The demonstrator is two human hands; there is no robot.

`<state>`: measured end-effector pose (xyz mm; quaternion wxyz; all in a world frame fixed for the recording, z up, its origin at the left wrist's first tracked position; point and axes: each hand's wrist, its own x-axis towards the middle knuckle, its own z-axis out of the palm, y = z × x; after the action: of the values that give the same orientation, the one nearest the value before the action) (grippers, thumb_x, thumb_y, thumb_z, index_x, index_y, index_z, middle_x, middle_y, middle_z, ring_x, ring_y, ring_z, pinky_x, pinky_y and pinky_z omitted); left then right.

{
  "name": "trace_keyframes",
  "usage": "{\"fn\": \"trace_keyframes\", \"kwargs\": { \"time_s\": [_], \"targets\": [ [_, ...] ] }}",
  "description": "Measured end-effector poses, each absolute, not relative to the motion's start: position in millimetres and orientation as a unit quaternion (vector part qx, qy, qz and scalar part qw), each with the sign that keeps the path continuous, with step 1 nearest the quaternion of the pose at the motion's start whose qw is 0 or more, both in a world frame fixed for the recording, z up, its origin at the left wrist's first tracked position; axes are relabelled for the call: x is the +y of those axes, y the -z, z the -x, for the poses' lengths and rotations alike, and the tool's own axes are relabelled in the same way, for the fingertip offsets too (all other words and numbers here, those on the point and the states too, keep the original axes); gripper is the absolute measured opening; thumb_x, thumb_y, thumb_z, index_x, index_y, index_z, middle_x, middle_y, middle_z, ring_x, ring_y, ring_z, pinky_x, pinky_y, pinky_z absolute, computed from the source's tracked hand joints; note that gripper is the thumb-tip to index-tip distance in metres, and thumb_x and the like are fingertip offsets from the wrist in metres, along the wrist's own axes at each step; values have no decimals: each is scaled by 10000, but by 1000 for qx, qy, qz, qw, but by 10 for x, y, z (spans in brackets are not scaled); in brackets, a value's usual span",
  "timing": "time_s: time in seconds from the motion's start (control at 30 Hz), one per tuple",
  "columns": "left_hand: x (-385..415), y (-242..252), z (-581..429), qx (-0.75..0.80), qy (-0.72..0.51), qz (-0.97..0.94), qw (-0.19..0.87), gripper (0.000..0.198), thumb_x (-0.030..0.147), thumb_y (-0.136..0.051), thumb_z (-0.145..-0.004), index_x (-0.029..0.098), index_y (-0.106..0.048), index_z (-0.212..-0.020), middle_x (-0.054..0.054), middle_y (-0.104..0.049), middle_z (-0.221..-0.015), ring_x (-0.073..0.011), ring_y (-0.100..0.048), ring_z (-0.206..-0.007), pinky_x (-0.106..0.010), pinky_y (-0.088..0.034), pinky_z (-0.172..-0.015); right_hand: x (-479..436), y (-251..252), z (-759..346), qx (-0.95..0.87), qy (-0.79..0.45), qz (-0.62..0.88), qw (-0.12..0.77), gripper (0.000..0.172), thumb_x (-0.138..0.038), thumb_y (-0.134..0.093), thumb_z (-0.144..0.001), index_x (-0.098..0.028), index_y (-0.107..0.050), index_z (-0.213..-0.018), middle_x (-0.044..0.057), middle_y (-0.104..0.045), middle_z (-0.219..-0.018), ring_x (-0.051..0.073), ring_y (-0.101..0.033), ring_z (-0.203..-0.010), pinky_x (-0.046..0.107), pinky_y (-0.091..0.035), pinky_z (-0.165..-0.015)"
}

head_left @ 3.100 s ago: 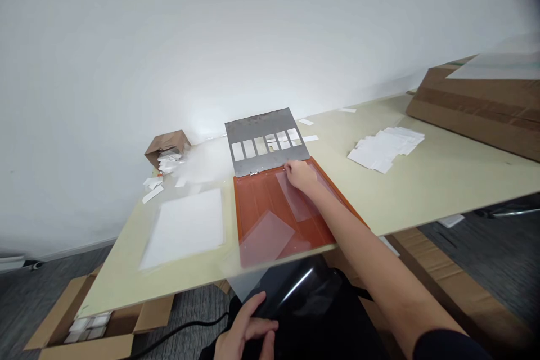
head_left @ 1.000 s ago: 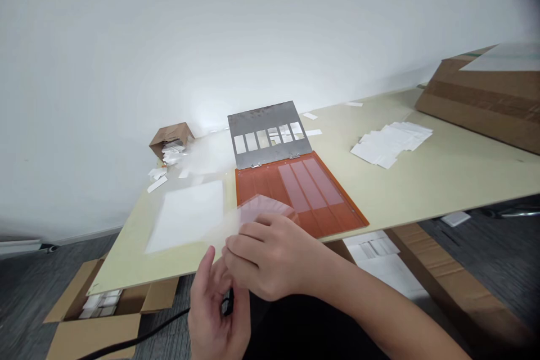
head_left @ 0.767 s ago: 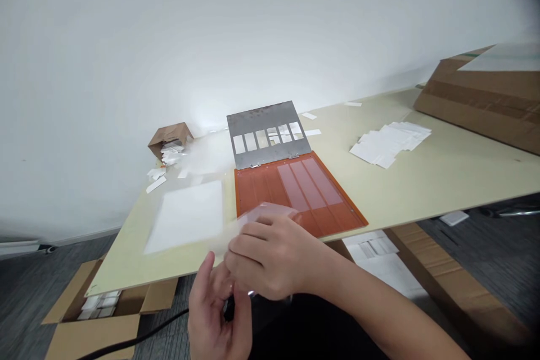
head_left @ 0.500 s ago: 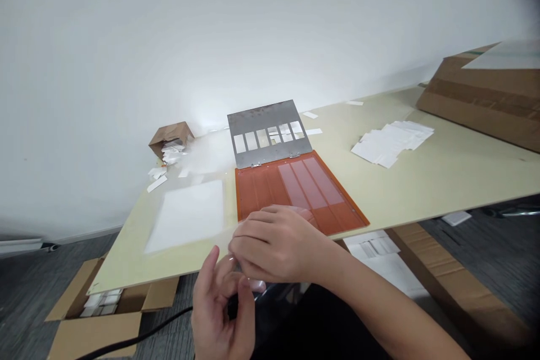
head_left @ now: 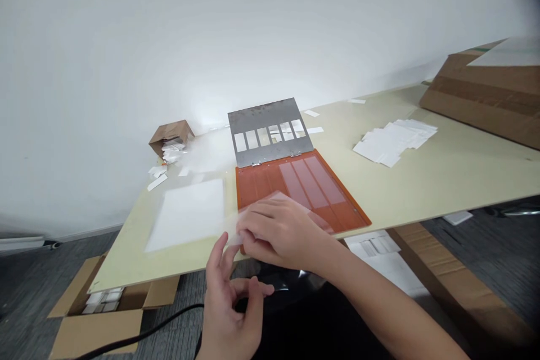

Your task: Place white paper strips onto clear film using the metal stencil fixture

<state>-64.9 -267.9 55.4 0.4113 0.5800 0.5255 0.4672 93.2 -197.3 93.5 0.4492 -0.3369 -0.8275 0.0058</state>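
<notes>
My right hand (head_left: 282,230) has its fingers closed on a clear plastic film (head_left: 312,215), whose far part lies over the near edge of the orange tray (head_left: 261,185). Below and left of it, my left hand (head_left: 236,309) pinches the film's near part between thumb and a finger, the other fingers raised. Glare on the film shows against the dark clothing. Long pale strips (head_left: 310,183) lie side by side in the right part of the tray. Hinged to the tray's far edge, a grey metal plate (head_left: 261,112) with a row of rectangular cutouts stands tilted up.
A stack of translucent white sheets (head_left: 189,214) lies left of the tray. A small brown box (head_left: 171,132) spills white pieces behind it. White cards (head_left: 394,140) are fanned out on the right, before a large carton (head_left: 485,95). Open cartons (head_left: 99,332) sit below the table (head_left: 126,261).
Both hands have shifted slightly, the left up and to the right. More of the clear film now shows above my right hand, over the tray.
</notes>
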Motion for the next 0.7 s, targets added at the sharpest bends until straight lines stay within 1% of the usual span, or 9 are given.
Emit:
{"fn": "trace_keyframes", "kwargs": {
  "time_s": [0.1,0.2,0.27,0.43,0.57,0.7],
  "targets": [
    [-2677,-499,666,533,-452,-587,408,657,303,-575,-947,303,-250,-1519,-215,-384,-1586,-86,-736,-633,-289,-644,-723,-1930,-898,-931,-820,-30,364,440,180,-149,-466,-891,-191,-551,-739,-24,-631,-681,96,-518,-627,239,-368,-624],
    [-2670,-445,686,538,-439,-591,410,713,321,-593,-941,286,-212,-1542,-247,-411,-1566,-102,-736,-636,-303,-646,-722,-1893,-858,-926,-810,-49,388,436,171,-146,-471,-877,-190,-539,-727,-27,-641,-678,91,-512,-617,244,-364,-652],
    [-2662,-424,695,538,-432,-596,411,715,325,-591,-939,272,-210,-1541,-259,-413,-1562,-99,-733,-633,-293,-641,-725,-1875,-834,-922,-804,-59,403,433,172,-156,-477,-878,-190,-532,-719,-29,-655,-686,87,-514,-614,249,-368,-673],
    [-2649,-396,701,538,-420,-600,418,657,293,-541,-952,262,-221,-1525,-273,-328,-1604,-66,-719,-616,-241,-622,-694,-1849,-793,-915,-797,-82,427,419,186,-176,-486,-875,-190,-517,-692,-33,-659,-681,84,-474,-595,248,-357,-662],
    [-2636,-378,704,544,-418,-587,431,629,273,-558,-938,280,-256,-1489,-260,-327,-1608,-73,-721,-606,-244,-618,-655,-1822,-754,-924,-791,-86,441,415,180,-184,-488,-875,-185,-534,-701,-25,-654,-685,83,-436,-589,242,-327,-621],
    [-2622,-383,706,540,-417,-586,437,613,249,-552,-938,314,-255,-1470,-235,-314,-1623,-56,-705,-576,-243,-612,-642,-1769,-756,-961,-771,-99,472,415,166,-196,-478,-886,-177,-563,-744,-18,-631,-682,82,-429,-583,236,-297,-595]
  ]
}}
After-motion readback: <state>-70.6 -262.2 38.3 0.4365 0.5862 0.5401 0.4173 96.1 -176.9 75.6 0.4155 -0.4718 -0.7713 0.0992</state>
